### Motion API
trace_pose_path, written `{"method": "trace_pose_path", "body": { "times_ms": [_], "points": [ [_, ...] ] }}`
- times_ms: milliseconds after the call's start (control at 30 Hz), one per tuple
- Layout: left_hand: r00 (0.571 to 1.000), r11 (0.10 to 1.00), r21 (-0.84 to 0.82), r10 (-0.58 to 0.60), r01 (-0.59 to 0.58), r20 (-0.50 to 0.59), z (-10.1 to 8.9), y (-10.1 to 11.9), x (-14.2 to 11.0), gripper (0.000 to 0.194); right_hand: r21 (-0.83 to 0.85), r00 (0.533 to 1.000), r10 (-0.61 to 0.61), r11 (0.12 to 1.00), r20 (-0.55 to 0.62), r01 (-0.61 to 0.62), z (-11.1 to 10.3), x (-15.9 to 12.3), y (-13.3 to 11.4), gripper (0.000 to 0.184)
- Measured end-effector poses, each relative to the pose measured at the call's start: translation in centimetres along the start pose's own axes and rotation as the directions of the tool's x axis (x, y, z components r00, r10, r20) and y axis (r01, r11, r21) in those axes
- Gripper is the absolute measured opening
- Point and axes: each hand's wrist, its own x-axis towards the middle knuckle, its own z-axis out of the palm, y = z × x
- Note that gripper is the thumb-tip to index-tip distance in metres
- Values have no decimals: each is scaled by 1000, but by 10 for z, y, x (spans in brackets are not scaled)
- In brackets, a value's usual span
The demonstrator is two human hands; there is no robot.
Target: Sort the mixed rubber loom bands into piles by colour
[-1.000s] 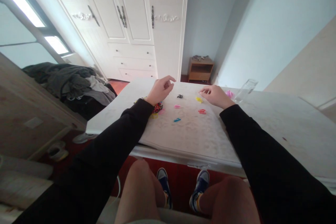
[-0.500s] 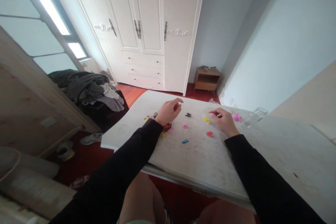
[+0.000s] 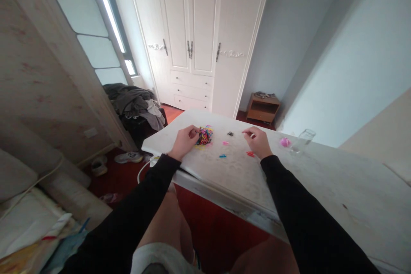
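A mixed pile of small, thin coloured pieces (image 3: 205,135) lies on the white table; their exact kind is too small to tell. My left hand (image 3: 185,142) is at the pile's left edge, fingers curled and tips together; anything between them is hidden. Over the table to the right, my right hand (image 3: 258,140) has its thumb and forefinger pinched, and what they hold, if anything, cannot be made out. Red pieces (image 3: 250,154) lie just below it. Between my hands are small groups of black pieces (image 3: 230,134), pink pieces (image 3: 225,143) and blue pieces (image 3: 222,156).
On the table's right stand a clear glass container (image 3: 303,141) and a bright pink object (image 3: 284,142). Beyond the table are a white wardrobe (image 3: 192,81) and a small wooden cabinet (image 3: 263,109). Clothes (image 3: 135,105) are heaped at the left, with shoes (image 3: 128,157) on the floor.
My left hand has drawn back from above the pile to its left edge, uncovering it. My right hand now hides the yellow pieces' spot. The camera view has turned left.
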Motion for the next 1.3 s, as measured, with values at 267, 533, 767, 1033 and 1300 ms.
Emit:
{"method": "trace_pose_path", "body": {
  "times_ms": [267, 533, 767, 1033, 1300],
  "points": [
    [986, 973, 191, 106, -130, 129, 14, 4, -17, 6, 46, 990, -93, 995, 110, 89, 21, -6, -18, 16],
    [977, 968, 224, 62, -108, 202, 18, 0, -18, 13, 71, 981, -130, 990, 140, 121, 28, -7, -22, 16],
    [979, 978, 155, 116, -142, 167, 18, -5, -18, 13, 73, 983, -131, 990, 126, 122, 35, -6, -19, 16],
    [977, 977, 106, 169, -183, 127, 19, -5, -20, 11, 77, 980, -154, 986, 129, 145, 35, -6, -19, 17],
    [977, 978, 88, 181, -190, 109, 17, 0, -20, 15, 81, 974, -174, 983, 143, 164, 37, -7, -20, 15]
  ]
}}
